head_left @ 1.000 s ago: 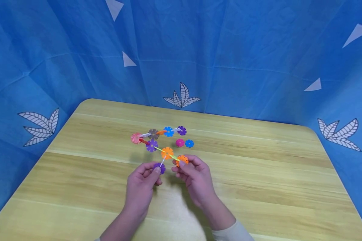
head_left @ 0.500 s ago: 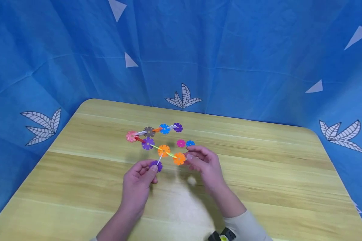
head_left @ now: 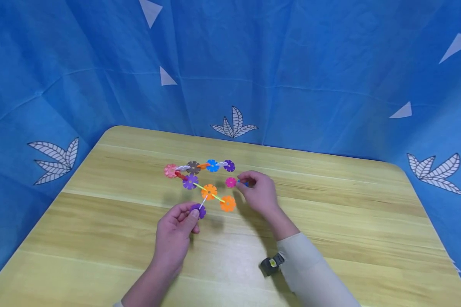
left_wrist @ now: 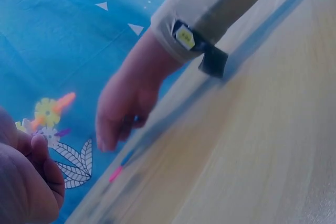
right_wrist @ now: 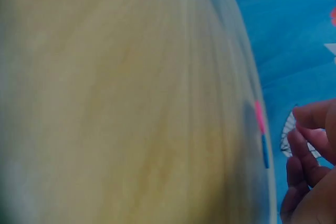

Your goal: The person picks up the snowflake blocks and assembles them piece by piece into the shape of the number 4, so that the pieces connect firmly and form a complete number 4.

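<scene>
My left hand (head_left: 173, 234) pinches a purple snowflake disc (head_left: 202, 212) between thumb and fingers. From it a joined chain of slotted discs reaches up and away, held off the table. It runs through an orange disc (head_left: 209, 192), another purple disc (head_left: 190, 181), a coral disc (head_left: 170, 171), a brown disc (head_left: 194, 167) and a blue one to a dark purple disc (head_left: 229, 166). A second orange disc (head_left: 228, 204) ends a short branch. Fingers bent, my right hand (head_left: 262, 194) hovers over a loose blue disc (right_wrist: 265, 153), apart from it in the right wrist view.
A loose pink disc (head_left: 231, 182) lies flat beside the loose blue one on the wooden table (head_left: 349, 238). A black device (head_left: 271, 264) is strapped at the right sleeve. Blue cloth (head_left: 223, 51) hangs behind the table's far edge.
My right hand has let go of the end orange disc and moved right and farther away, over the loose blue disc. The left hand keeps its pinch, shifted slightly left.
</scene>
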Available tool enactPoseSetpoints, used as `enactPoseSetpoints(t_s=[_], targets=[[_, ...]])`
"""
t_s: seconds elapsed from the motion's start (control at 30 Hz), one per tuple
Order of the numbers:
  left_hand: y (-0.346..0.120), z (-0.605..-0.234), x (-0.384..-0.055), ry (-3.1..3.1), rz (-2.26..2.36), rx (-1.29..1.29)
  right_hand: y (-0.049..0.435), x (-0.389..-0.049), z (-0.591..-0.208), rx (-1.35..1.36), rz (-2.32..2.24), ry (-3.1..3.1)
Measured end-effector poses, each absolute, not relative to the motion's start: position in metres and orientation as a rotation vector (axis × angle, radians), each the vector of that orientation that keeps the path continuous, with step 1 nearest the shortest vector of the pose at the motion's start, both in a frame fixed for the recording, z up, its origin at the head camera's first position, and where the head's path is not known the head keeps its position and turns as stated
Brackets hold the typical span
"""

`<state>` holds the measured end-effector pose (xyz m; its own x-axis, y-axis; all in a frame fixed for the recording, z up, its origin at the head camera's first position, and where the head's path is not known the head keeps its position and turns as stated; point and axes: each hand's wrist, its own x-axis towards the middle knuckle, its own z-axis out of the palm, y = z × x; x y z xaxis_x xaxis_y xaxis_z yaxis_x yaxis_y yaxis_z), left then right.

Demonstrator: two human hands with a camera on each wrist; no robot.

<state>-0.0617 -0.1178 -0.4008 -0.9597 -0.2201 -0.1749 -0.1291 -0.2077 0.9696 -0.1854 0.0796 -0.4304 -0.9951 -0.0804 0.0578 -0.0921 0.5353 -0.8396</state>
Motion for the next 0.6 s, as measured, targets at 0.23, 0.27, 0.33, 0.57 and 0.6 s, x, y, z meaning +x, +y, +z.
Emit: enactPoseSetpoints(t_s=[0.23, 0.27, 0.33, 0.57, 0.6], targets=[[-0.120, -0.403, -0.062, -1.943, -2.360, 0.425, 0.075, -0.199, -0.443, 0.212, 1.243, -2.845], [-0.120, -0.403, -0.062, -1.941, -2.360, 0.421, 0.074, -0.200, -0.444, 0.221, 1.196, -2.858], [-0.120, -0.402, -0.062, -1.935, -2.357, 0.415, 0.072, -0.202, -0.446, 0.231, 1.133, -2.877], [-0.121, -0.401, -0.061, -1.931, -2.356, 0.410, 0.068, -0.207, -0.451, 0.221, 1.065, -2.910], [-0.121, -0.401, -0.061, -1.931, -2.356, 0.410, 0.067, -0.207, -0.451, 0.217, 1.061, -2.917]])
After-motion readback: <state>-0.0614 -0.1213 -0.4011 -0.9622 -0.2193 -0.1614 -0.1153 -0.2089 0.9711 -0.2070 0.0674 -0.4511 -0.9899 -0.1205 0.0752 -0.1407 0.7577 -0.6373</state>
